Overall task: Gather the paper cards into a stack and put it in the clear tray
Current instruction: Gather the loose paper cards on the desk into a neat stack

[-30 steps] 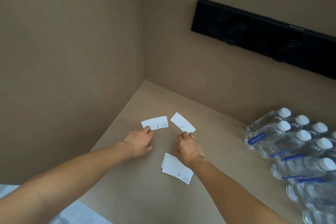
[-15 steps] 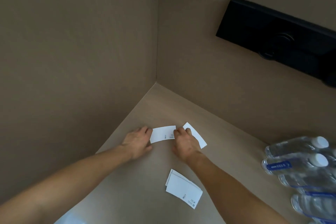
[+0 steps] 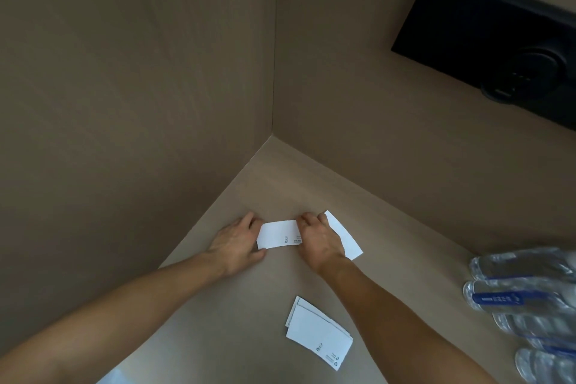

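A white paper card (image 3: 278, 234) lies flat on the tan table near the corner. My left hand (image 3: 237, 243) touches its left end with fingertips and thumb; my right hand (image 3: 321, 241) presses on its right end. A second white card (image 3: 346, 237) lies angled just right of my right hand, partly hidden under it. Closer to me lies a small pile of two or three overlapped cards (image 3: 318, 332), untouched. No clear tray is in view.
Tan walls meet in a corner (image 3: 272, 134) just beyond the cards. Several plastic water bottles (image 3: 526, 296) lie packed together at the right edge. A black panel (image 3: 498, 34) hangs on the right wall. The table's near-left edge (image 3: 124, 368) shows at the bottom.
My right hand shifted left from the angled card onto the right end of the card at my left hand. The view swung left and down, pushing bottles toward the right edge.
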Demonstrator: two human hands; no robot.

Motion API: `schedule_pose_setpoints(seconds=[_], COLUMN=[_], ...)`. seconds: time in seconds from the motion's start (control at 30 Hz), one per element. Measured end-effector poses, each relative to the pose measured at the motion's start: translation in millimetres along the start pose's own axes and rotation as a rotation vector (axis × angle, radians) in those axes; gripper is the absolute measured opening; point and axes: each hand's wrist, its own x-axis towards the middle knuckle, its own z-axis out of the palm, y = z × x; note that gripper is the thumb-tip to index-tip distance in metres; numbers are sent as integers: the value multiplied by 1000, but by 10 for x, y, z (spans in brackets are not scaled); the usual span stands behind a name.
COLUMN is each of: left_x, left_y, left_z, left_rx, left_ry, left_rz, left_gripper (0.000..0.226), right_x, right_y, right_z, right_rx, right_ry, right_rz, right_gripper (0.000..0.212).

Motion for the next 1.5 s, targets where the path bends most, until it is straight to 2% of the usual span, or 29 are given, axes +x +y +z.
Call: schedule_pose_setpoints(seconds=[0.23,0.67,1.27,1.5], left_x=[-163,-704,-863,-862], left_y=[35,348,1104,1188], left_z=[-60,-138,190,251], left_rx=[44,113,217,231], left_ry=[-21,-3,-72,-77], left_rz=[25,111,378,401], left_gripper=[50,49,43,44], right_x=[-247,-1078,-2096,-2200], right_y=[-76,-173,195,213], right_z=[-26,-7,510,617], right_rx=[-20,-12,105,136], right_ry=[-14,61,64,84], right_rz=[-2,19,293,323], right_gripper=[42,39,45,45])
